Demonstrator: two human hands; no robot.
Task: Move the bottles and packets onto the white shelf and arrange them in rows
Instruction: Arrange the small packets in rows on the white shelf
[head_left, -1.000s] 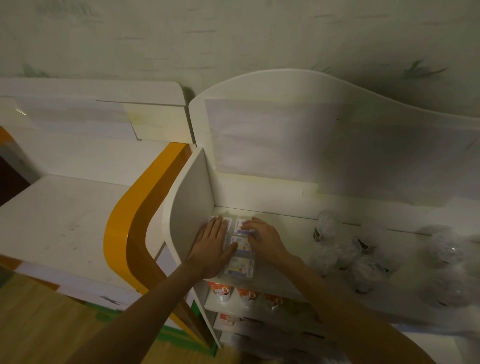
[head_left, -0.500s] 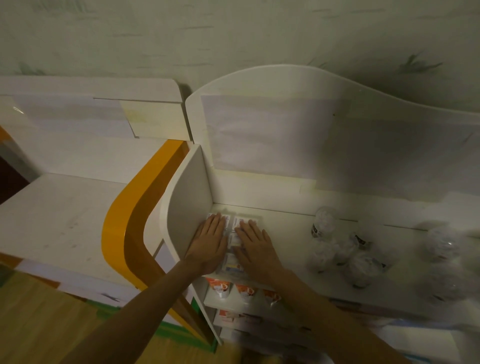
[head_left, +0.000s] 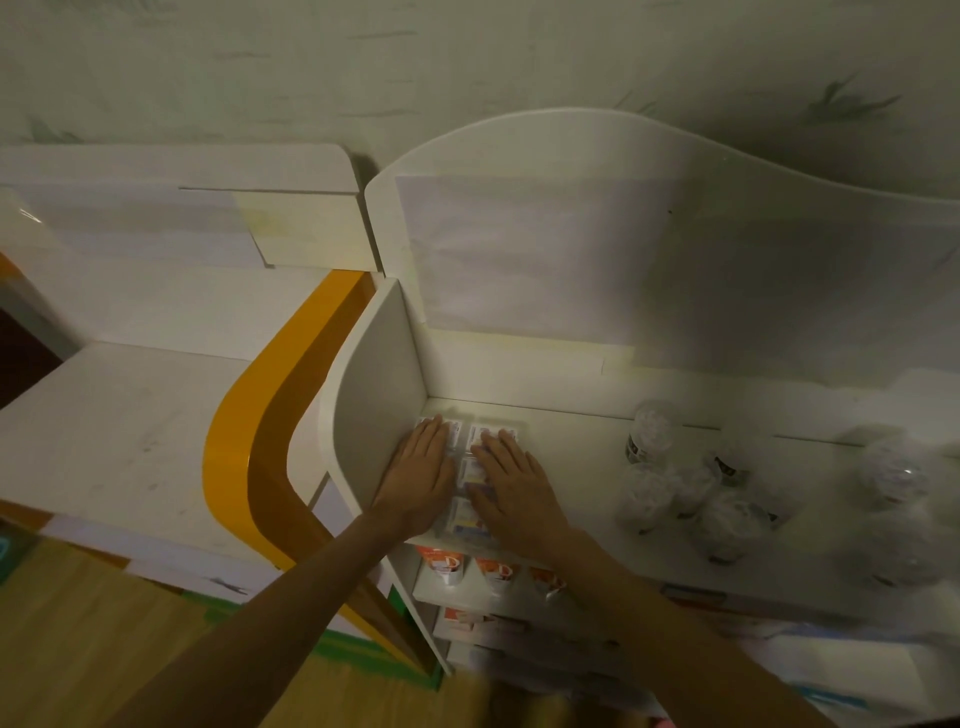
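Several small white packets (head_left: 470, 475) lie flat in rows in the left back corner of the white shelf (head_left: 576, 467). My left hand (head_left: 423, 467) lies flat on the left packets, fingers straight, right beside the shelf's side panel. My right hand (head_left: 511, 480) presses flat on the right packets, fingers straight. Several clear bottles (head_left: 691, 488) with white contents stand bunched on the shelf to the right, apart from both hands.
The shelf's curved side panel (head_left: 369, 415) rises left of my left hand. An orange-edged white unit (head_left: 244, 447) stands further left. Lower shelves hold orange-and-white packs (head_left: 441, 564). More blurred bottles (head_left: 893, 478) stand at the far right. Wooden floor lies below.
My right hand flattened from curled fingers and slid onto the packets; both hands now press flat side by side. The view shifted slightly.
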